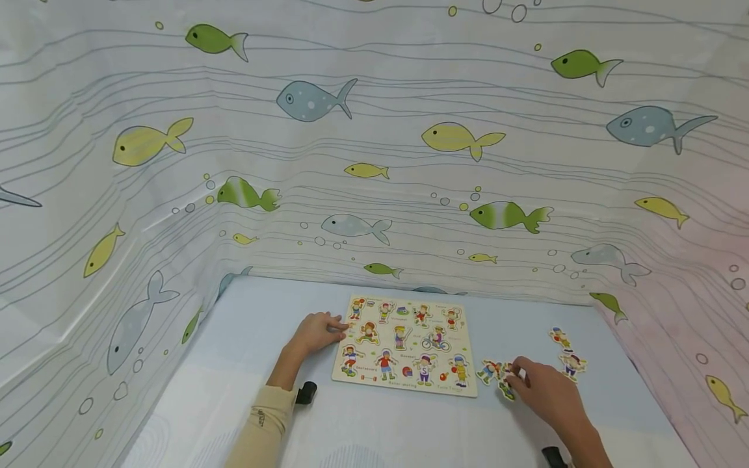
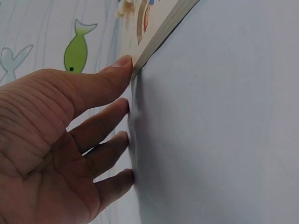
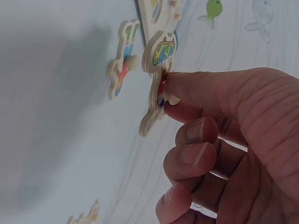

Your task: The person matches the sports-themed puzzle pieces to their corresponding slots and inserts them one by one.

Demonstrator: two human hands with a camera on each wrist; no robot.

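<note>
Perhaps the weak point is the right hand point(image 1: 547, 390): it pinches one piece point(image 3: 158, 79) by thumb and finger, to the right of the board point(image 1: 385, 333), and such a small grip could let it turn or drop. Another piece point(image 1: 488, 372) lies near and may be knocked. The left hand point(image 1: 318, 333), fingers spread, touches the board's edge; careless pressure could shift it.

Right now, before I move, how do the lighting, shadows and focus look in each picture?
Head view: bright, with pale sheen on the left part of the fish-print wall covering; left wrist view: dimmer, a soft shadow on the table beside the left hand; right wrist view: dim, a broad shadow left of the held piece.
</note>
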